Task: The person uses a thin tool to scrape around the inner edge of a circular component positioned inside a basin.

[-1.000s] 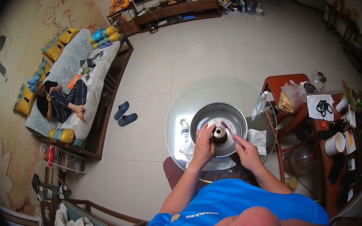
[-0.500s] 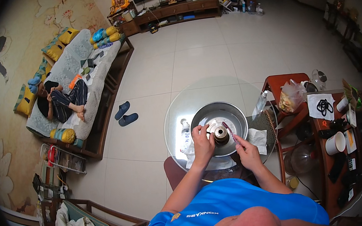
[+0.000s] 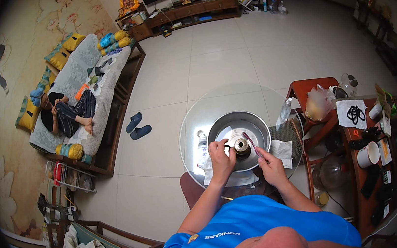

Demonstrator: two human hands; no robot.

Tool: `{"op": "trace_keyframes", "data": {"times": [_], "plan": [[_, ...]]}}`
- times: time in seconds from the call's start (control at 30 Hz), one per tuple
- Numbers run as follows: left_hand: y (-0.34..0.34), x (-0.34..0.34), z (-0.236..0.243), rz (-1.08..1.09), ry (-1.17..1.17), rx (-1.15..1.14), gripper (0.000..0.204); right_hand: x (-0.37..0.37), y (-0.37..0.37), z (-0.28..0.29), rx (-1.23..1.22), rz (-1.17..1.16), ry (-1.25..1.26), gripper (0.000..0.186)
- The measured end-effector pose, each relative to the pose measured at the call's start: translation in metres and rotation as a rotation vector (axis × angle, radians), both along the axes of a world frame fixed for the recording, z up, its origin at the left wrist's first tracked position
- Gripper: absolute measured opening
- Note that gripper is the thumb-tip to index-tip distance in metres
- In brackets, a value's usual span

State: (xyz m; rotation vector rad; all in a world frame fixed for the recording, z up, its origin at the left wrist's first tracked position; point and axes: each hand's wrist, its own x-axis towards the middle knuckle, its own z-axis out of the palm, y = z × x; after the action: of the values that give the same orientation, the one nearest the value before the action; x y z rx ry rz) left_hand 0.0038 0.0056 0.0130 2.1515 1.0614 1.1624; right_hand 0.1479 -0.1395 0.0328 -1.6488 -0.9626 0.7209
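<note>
Fingers of the right hand (image 3: 271, 168) were closed round a slim, purplish brush-like tool (image 3: 251, 143), its far end pointing towards eleven o'clock. The left hand (image 3: 221, 162) curled at the nine o'clock side of a small metal vessel (image 3: 242, 146); whether it gripped, I couldn't tell. That vessel was within a steel basin (image 3: 261, 131), a little towards six o'clock. I judged the work under way, tool and vessel together, though how much was done or left didn't show. Beneath stood a round glass desk (image 3: 190, 120), white paper (image 3: 282, 154) at the basin's four o'clock, a clear bottle (image 3: 285, 110) at two.
</note>
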Motion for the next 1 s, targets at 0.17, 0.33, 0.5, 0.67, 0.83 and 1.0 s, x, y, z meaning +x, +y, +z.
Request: {"op": "trace_keyframes", "data": {"times": [0.17, 0.33, 0.5, 0.67, 0.83, 1.0], "plan": [[0.001, -0.007, -0.001, -0.1, 0.037, 0.149, 0.042, 0.001, 0.0, 0.004, -0.068, 0.013, -0.042, 0.039], [-0.009, 0.002, 0.017, -0.112, 0.085, 0.195, 0.056, 0.0, 0.0, 0.0, -0.008, 0.009, -0.028, 0.039], [-0.007, -0.001, 0.009, -0.137, 0.102, 0.172, 0.059, 0.0, 0.0, -0.003, -0.007, 0.002, 0.009, 0.039], [-0.004, -0.002, 0.006, -0.155, 0.076, 0.163, 0.058, -0.001, 0.001, -0.001, -0.026, 0.01, 0.021, 0.04], [-0.003, -0.002, 0.004, -0.169, 0.06, 0.174, 0.057, 0.0, 0.002, -0.001, -0.017, 0.012, -0.013, 0.039], [-0.004, -0.003, 0.007, -0.178, 0.066, 0.177, 0.056, -0.001, 0.002, -0.003, 0.025, 0.025, -0.05, 0.038]]}}
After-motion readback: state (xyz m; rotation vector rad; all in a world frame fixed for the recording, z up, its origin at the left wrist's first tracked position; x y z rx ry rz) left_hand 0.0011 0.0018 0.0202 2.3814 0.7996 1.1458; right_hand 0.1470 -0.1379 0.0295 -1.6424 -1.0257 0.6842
